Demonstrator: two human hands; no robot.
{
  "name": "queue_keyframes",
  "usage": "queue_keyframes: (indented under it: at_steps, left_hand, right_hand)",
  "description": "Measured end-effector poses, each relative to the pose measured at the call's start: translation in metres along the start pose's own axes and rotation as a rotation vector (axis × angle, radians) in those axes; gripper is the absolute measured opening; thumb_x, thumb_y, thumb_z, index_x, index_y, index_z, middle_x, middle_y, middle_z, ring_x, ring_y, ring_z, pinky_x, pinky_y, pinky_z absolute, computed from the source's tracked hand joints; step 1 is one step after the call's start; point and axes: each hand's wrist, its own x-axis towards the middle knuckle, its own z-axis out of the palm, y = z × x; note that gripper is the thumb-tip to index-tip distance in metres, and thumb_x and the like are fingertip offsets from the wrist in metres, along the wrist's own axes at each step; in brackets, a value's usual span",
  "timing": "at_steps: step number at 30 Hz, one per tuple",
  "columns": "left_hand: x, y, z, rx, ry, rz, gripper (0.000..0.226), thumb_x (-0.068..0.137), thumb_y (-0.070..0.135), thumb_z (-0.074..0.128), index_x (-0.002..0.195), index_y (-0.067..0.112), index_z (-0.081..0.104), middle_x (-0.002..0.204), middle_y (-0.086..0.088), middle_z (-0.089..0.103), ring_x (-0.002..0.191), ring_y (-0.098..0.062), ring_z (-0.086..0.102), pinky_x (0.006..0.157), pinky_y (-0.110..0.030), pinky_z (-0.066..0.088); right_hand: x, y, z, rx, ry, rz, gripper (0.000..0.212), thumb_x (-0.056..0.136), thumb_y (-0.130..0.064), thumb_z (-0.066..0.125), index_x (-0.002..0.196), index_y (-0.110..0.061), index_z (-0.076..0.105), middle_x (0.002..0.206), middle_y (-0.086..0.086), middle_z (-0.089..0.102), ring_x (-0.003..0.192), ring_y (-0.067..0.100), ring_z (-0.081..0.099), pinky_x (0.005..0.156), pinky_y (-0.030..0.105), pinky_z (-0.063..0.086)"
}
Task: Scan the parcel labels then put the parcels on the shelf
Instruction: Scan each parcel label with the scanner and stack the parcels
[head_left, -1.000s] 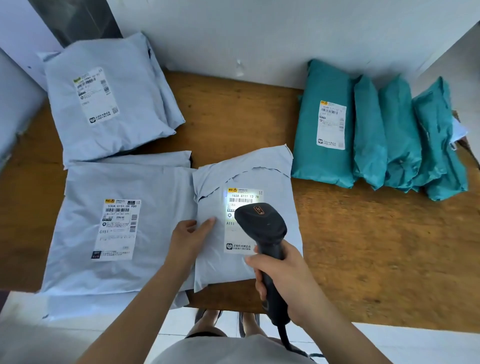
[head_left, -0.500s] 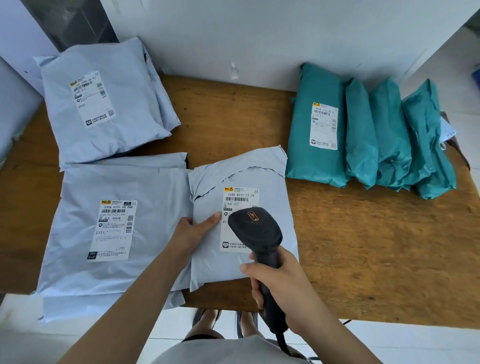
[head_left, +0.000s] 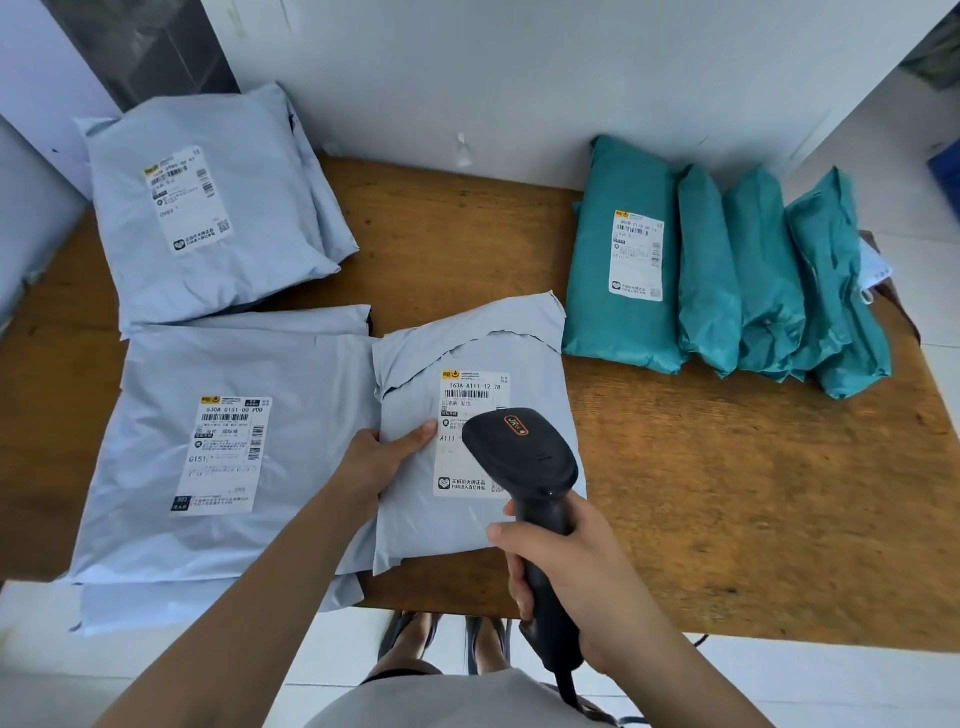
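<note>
At the bottom of the frame the right hand (head_left: 566, 587) is wrapped tight round the handle of a black handheld scanner (head_left: 519, 452), fingers curled across the front of the grip; the scanner's cable (head_left: 569, 686) runs off below the hand. The scanner's head is tilted over the lower right part of a small grey parcel (head_left: 415, 525) at the centre of the frame, which lies flat on the near edge of the wooden table (head_left: 727, 493). Its white label (head_left: 470, 395) faces up, partly covered by the scanner head. The left hand (head_left: 379, 457) grips this parcel at its left edge: the thumb lies on top with its tip touching the label, and the fingers are bent at the edge, their tips out of sight. Touching that parcel on the left, a large grey parcel (head_left: 156, 467) lies label up on top of another grey bag, overhanging the table's near edge. Farther back, in the upper left of the frame, a third grey parcel (head_left: 218, 270) rests label up near the white wall (head_left: 519, 78). In the upper right a row of teal parcels (head_left: 763, 270) lies overlapping one another, the leftmost showing a label and lying just beside the small parcel's far right corner.
</note>
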Motion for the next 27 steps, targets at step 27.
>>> queue_keyframes:
  at_steps: [27]
  left_hand:
    - [-0.004,0.042,-0.227,0.255,0.434,0.171,0.074,0.066,0.029,0.084,0.128,0.007,0.051,0.119,-0.011,0.061,0.102,-0.027,0.061,0.079,-0.034,0.05]
  right_hand:
    - [0.02,-0.011,0.035,-0.049,0.048,-0.151,0.015,0.083,-0.005,0.068,0.087,-0.003,0.053,0.051,0.016,0.05,0.041,0.023,0.041,0.049,0.032,0.041]
